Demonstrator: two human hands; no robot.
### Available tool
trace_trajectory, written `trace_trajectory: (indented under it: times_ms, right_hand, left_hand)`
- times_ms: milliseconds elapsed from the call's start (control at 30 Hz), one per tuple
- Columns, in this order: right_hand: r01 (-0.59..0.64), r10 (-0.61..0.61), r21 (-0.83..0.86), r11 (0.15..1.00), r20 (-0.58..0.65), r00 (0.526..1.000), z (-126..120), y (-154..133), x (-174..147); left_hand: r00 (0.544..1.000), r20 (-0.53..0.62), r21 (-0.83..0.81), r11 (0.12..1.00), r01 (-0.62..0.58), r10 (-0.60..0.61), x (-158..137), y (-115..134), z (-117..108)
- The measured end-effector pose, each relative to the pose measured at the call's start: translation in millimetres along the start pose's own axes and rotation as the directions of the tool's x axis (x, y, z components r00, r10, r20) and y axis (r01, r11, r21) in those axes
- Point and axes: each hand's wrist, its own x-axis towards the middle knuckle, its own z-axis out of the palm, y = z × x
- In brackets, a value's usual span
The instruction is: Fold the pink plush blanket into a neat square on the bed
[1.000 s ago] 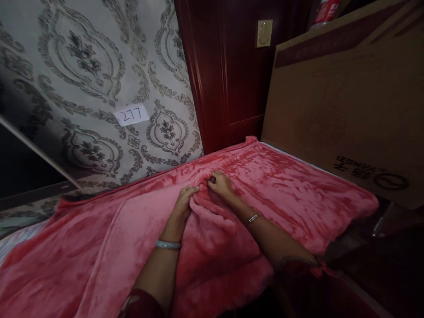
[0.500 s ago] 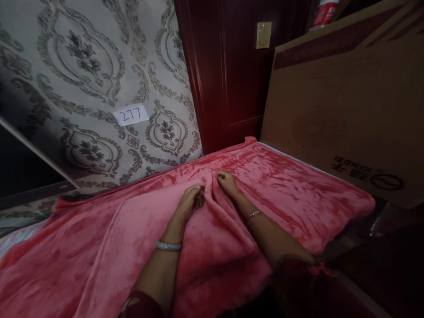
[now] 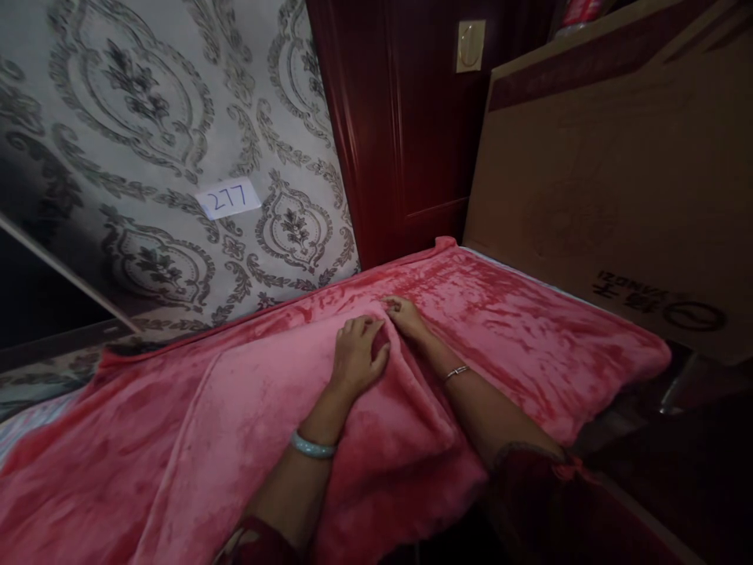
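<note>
A plush pink-red blanket (image 3: 500,329) is spread over a raised surface, with its near part folded over into a paler layer. My left hand (image 3: 358,355) lies on that folded layer, palm down, its thumb apart from the fingers; a pale bangle circles the wrist. Just right of it, my right hand (image 3: 405,315) has its fingers bent and pinched at the far corner of the fold. A thin bracelet shows on the right wrist. The fold's edge runs from between the two hands down toward the near side.
Patterned wallpaper bearing a paper labelled 277 (image 3: 228,198) rises behind the blanket. A dark red door or panel (image 3: 412,118) stands beside it. On the right a large cardboard box (image 3: 594,173) leans along the blanket's edge. Some dark flat object (image 3: 41,290) is at the left.
My left hand has loosened from the raised pleat and now lies flatter with fingers spread. The pleat between the hands has settled down. My right hand stays at nearly the same spot.
</note>
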Motion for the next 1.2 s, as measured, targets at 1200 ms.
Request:
trace_trajectory:
  times_ms: [1200]
  right_hand:
    - [0.039, -0.062, -0.345, 0.938, -0.056, 0.996, -3, -17, -11]
  left_hand:
    - [0.983, 0.063, -0.065, 0.983, -0.170, 0.174, -4, 5, 6]
